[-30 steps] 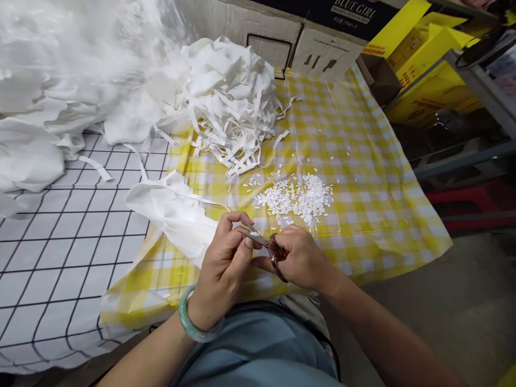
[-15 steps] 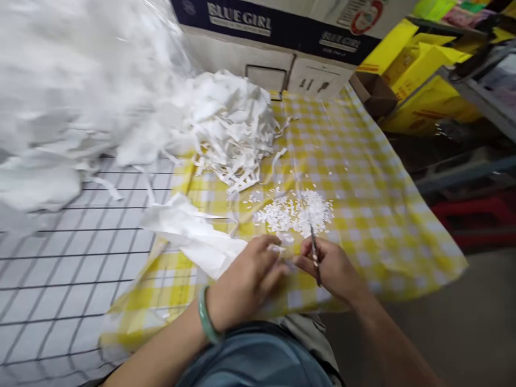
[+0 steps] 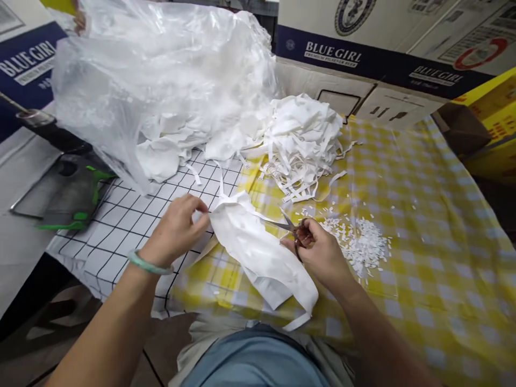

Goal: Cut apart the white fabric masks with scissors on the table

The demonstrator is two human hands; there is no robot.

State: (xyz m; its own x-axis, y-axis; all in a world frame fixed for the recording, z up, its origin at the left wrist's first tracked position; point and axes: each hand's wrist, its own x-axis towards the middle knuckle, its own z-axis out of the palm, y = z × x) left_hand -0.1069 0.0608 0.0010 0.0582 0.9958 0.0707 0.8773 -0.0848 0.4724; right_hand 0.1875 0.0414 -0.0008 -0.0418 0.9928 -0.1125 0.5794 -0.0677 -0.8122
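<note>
A white fabric piece with narrow straps (image 3: pixel 258 242) lies across the yellow checked cloth in front of me. At its left end is my left hand (image 3: pixel 175 228), fingers curled and thumb and forefinger pinched at the fabric's edge. Small metal scissors (image 3: pixel 288 224) are in my right hand (image 3: pixel 322 252), blades parted and pointing left over the fabric's upper edge, near a strap. Beside my right hand lies a heap of tiny white clippings (image 3: pixel 363 244). Further back sits a pile of white strapped pieces (image 3: pixel 304 140).
A large clear plastic bag (image 3: pixel 169 64) of white pieces fills the back left. Blue Girl cartons (image 3: pixel 334 59) stand behind. At left is a black and green object (image 3: pixel 74 188). The table wears yellow checked (image 3: pixel 435 231) and white grid (image 3: pixel 129 207) covers.
My left hand has moved left, from the fabric's right end to its left end. The scissors have swung from the clippings to the fabric's upper edge. The view has turned left.
</note>
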